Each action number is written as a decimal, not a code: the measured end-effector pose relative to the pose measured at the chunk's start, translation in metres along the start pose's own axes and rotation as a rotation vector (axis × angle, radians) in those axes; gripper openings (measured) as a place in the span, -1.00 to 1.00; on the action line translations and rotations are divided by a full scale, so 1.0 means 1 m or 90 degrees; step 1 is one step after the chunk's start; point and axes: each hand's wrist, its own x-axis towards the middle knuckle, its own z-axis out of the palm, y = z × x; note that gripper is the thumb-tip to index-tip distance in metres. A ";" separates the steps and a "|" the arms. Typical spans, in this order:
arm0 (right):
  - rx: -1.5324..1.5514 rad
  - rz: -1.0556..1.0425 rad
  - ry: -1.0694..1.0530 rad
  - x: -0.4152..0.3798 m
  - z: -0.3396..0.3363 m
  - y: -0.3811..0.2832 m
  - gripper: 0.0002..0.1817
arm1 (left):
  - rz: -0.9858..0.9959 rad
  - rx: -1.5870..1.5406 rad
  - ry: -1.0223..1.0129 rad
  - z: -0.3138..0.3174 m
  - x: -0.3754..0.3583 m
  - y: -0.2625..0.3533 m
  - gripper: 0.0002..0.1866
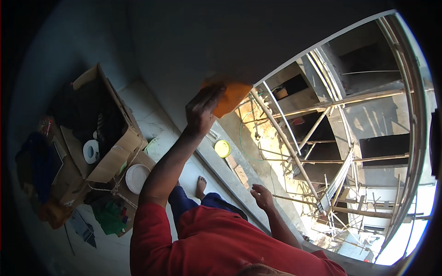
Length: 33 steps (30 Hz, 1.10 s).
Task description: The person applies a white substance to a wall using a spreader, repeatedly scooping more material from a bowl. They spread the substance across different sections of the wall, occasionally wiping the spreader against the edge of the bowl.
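My left hand (202,110) is raised against the shaded wall (184,50). Its fingers press a flat orange sheet (231,99), perhaps sandpaper, to the surface near the wall's edge by the opening. Part of the sheet is covered by the fingers. Lower down, to the right of my body, my right hand (262,198) hangs in the air with fingers loosely apart and nothing in them. It is nearest to the ledge of the opening (244,188).
On the left stands an open cardboard box (108,161) with dark contents and a white roll (91,152). Beside it is a white bucket (137,178). A yellow round lid or tub (222,148) lies on the ledge. Outside, bamboo scaffolding (294,142) fronts an unfinished building.
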 end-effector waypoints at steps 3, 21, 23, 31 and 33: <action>-0.011 -0.010 -0.054 0.008 0.005 -0.004 -0.50 | 0.028 -0.042 -0.089 -0.005 -0.044 0.010 -0.57; 0.046 -0.041 -0.009 0.022 0.004 -0.006 -0.50 | 0.181 -0.124 -0.040 0.002 0.068 0.038 -0.50; 0.050 -0.032 -0.028 0.028 0.009 -0.006 -0.51 | 0.170 -0.096 -0.162 -0.020 0.045 0.026 -0.51; -0.009 -0.128 -0.014 0.033 -0.007 -0.050 -0.51 | 0.143 -0.031 0.051 -0.045 0.154 0.025 -0.57; -0.020 -0.144 0.000 0.032 -0.008 -0.044 -0.49 | 0.156 -0.019 0.066 -0.040 0.169 0.023 -0.59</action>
